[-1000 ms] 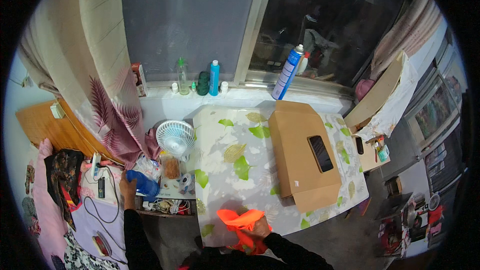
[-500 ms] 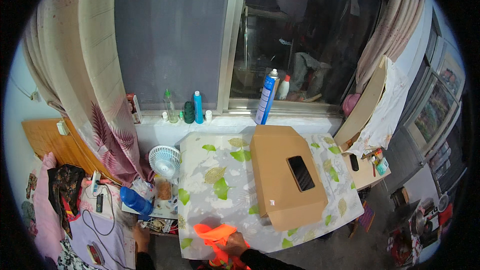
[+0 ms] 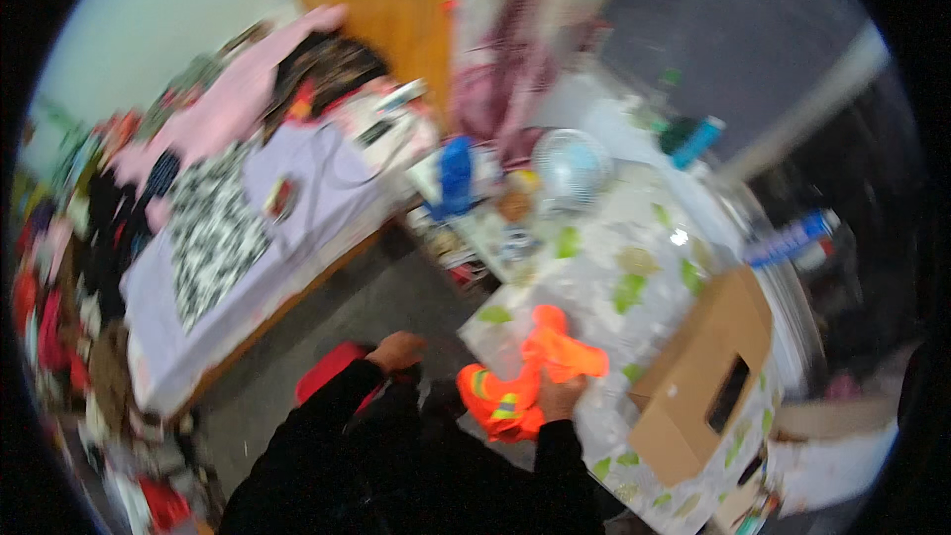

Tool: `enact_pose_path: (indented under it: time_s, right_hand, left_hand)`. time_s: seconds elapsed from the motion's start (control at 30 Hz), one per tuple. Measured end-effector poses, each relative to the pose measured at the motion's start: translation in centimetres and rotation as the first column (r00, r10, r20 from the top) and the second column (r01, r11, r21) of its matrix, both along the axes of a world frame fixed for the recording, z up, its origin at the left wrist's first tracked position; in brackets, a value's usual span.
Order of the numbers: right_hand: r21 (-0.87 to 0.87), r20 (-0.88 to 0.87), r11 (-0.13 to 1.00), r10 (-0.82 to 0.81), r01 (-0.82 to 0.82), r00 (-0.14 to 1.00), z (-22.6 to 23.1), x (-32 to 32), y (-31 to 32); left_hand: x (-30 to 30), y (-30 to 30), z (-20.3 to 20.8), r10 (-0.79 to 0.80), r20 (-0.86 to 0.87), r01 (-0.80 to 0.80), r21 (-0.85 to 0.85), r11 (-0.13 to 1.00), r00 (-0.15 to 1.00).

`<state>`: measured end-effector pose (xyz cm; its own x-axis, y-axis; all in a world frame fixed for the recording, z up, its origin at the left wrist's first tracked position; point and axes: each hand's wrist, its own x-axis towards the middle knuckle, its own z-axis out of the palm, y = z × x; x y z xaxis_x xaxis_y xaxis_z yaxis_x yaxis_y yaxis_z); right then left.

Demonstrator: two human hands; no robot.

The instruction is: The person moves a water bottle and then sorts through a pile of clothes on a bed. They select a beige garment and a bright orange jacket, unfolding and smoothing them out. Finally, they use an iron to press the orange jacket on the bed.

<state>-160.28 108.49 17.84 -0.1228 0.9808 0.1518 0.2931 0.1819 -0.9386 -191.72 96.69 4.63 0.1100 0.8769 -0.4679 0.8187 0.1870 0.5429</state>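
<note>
My right hand [image 3: 563, 396] is closed on a bright orange high-visibility garment [image 3: 505, 401] with yellow and silver reflective bands. The garment lies bunched at the near corner of the table [image 3: 604, 322], partly hanging past its edge. Well to the left, my left hand [image 3: 399, 351] hovers over the floor beside a red object [image 3: 332, 372], perhaps a stool seat, partly hidden by my sleeve. Motion smears the left fingers. Right of the garment, a brown cardboard box [image 3: 684, 406] rests on the leaf-patterned tablecloth, with a dark phone [image 3: 728, 394] on top.
A bed [image 3: 307, 188] with a lilac sheet and piled clothes stands to the left. Between bed and table runs grey floor [image 3: 347, 287]. A small white fan [image 3: 573, 168] and a blue bottle [image 3: 456, 173] are at the table's far end; a blue spray can [image 3: 790, 241] stands by the window.
My view has swung left and down, bringing the bed and floor in. The garment stays in my right hand, with more of it and its reflective bands showing. My left hand is now above the floor.
</note>
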Motion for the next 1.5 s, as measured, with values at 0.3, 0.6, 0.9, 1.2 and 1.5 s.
enact_pose_path:
  time_s: [0.3, 0.6, 0.9, 1.2, 1.5]
  right_hand:
    - [-0.237, -0.183, 0.971, -0.032, -0.012, 0.983, 4.2, -0.8, -0.5]
    - [-0.145, -0.012, 0.975, -0.171, 0.167, 0.985, 5.4, -2.9, -0.7]
    - [-0.074, -0.286, 0.895, 0.404, -0.44, 0.869, 8.0, -14.1, 0.4]
    - [-0.293, -0.441, 0.776, 0.408, -0.558, 0.799, 2.9, -15.4, 3.9]
    - [-0.346, -0.459, 0.755, 0.382, -0.557, 0.802, 1.3, -19.6, 5.9]
  left_hand:
    - [-0.9, -10.4, 0.3, 0.214, 0.087, -0.205, -0.102, 0.973, 0.973]
    - [-6.0, -19.6, -1.2, 0.405, -0.113, -0.42, -0.271, 0.866, 0.907]
    - [-8.3, -12.8, -0.3, 0.576, -0.053, -0.578, -0.115, 0.808, 0.816]
    - [-7.8, -13.5, -1.0, 0.648, -0.046, -0.643, -0.192, 0.741, 0.76]
    - [-13.3, -20.7, -3.6, 0.649, -0.198, -0.677, -0.288, 0.677, 0.734]
